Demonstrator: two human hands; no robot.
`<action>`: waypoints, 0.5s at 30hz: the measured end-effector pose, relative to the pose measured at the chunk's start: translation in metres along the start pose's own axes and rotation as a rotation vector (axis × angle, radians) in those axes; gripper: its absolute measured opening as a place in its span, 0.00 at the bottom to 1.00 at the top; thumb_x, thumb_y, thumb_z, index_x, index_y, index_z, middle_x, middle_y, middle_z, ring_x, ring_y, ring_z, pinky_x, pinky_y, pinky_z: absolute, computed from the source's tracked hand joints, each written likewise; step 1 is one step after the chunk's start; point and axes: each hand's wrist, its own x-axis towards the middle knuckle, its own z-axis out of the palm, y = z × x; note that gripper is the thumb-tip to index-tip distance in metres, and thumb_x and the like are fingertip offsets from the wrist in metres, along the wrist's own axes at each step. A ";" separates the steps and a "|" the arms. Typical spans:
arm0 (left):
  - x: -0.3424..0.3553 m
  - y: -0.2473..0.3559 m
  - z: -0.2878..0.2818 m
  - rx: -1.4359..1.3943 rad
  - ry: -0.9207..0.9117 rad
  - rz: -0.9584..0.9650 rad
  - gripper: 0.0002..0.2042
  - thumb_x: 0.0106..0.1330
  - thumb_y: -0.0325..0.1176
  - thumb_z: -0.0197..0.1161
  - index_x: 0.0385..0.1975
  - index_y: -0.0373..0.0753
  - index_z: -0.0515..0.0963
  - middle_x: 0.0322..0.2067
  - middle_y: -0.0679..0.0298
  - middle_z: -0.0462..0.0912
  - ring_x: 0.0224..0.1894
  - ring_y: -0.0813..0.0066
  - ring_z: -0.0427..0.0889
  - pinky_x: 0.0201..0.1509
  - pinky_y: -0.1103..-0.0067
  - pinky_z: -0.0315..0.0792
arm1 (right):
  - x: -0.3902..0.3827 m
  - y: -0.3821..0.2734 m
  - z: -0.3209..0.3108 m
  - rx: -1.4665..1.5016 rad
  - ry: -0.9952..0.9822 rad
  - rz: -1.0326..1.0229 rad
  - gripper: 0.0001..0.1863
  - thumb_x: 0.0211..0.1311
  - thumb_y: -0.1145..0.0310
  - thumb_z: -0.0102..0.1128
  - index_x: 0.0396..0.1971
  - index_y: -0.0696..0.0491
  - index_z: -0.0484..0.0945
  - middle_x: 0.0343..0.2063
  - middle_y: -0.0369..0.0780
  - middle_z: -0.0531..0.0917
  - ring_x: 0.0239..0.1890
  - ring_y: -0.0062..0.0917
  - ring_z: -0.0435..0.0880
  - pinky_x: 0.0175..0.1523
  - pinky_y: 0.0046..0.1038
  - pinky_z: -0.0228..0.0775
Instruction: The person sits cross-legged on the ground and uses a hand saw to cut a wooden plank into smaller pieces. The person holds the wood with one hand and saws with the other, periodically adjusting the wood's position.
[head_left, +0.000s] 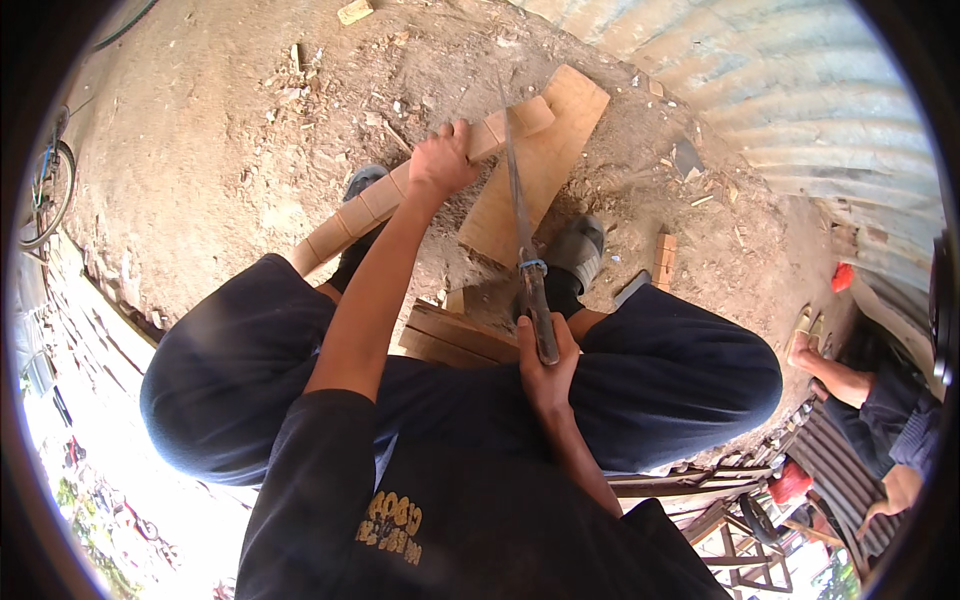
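Observation:
My left hand (440, 160) grips a long pale bamboo pole (370, 200) that slants across the dirt ground, its far end resting on a flat wooden board (545, 160). My right hand (545, 365) holds the dark handle of a long knife (525, 240). The blade points away from me, its tip near the pole's far end by my left hand. I sit with both knees spread in dark trousers, and my sandalled feet flank the board.
Wood chips and offcuts (664, 258) litter the dirt. Stacked wooden planks (450, 335) lie between my knees. A corrugated metal wall (800, 90) runs along the right. Another person (880, 400) sits at the right edge. A bicycle wheel (45, 195) shows at left.

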 end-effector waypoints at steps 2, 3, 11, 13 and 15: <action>-0.005 0.000 0.002 -0.006 0.063 0.041 0.35 0.58 0.48 0.68 0.60 0.39 0.62 0.52 0.51 0.75 0.51 0.51 0.82 0.50 0.62 0.80 | 0.004 0.006 0.003 0.012 -0.045 0.026 0.12 0.67 0.70 0.63 0.26 0.56 0.70 0.17 0.32 0.68 0.23 0.11 0.64 0.27 0.23 0.59; -0.006 -0.002 0.004 -0.025 0.093 0.071 0.34 0.59 0.47 0.67 0.62 0.42 0.62 0.52 0.52 0.75 0.51 0.51 0.82 0.50 0.62 0.80 | 0.006 0.007 0.005 0.024 -0.078 0.040 0.12 0.67 0.69 0.63 0.27 0.56 0.71 0.18 0.31 0.68 0.24 0.11 0.63 0.27 0.23 0.59; -0.012 -0.007 0.000 -0.100 0.145 0.215 0.29 0.62 0.44 0.67 0.63 0.55 0.64 0.56 0.55 0.72 0.49 0.49 0.83 0.47 0.60 0.82 | 0.014 0.015 0.015 0.039 -0.121 0.045 0.12 0.69 0.67 0.61 0.27 0.55 0.71 0.19 0.30 0.67 0.24 0.12 0.62 0.28 0.23 0.58; -0.012 -0.008 0.002 -0.086 0.137 0.223 0.30 0.64 0.45 0.66 0.66 0.58 0.62 0.56 0.56 0.72 0.51 0.51 0.82 0.49 0.62 0.81 | 0.017 0.015 0.018 0.047 -0.108 0.060 0.12 0.69 0.67 0.61 0.27 0.55 0.71 0.19 0.30 0.67 0.24 0.12 0.62 0.28 0.23 0.58; -0.011 -0.012 0.007 -0.078 0.155 0.234 0.31 0.64 0.45 0.66 0.67 0.59 0.62 0.56 0.56 0.71 0.51 0.50 0.82 0.49 0.62 0.81 | 0.017 0.015 0.019 0.053 -0.104 0.053 0.12 0.69 0.67 0.60 0.27 0.55 0.71 0.19 0.30 0.67 0.24 0.12 0.63 0.28 0.23 0.58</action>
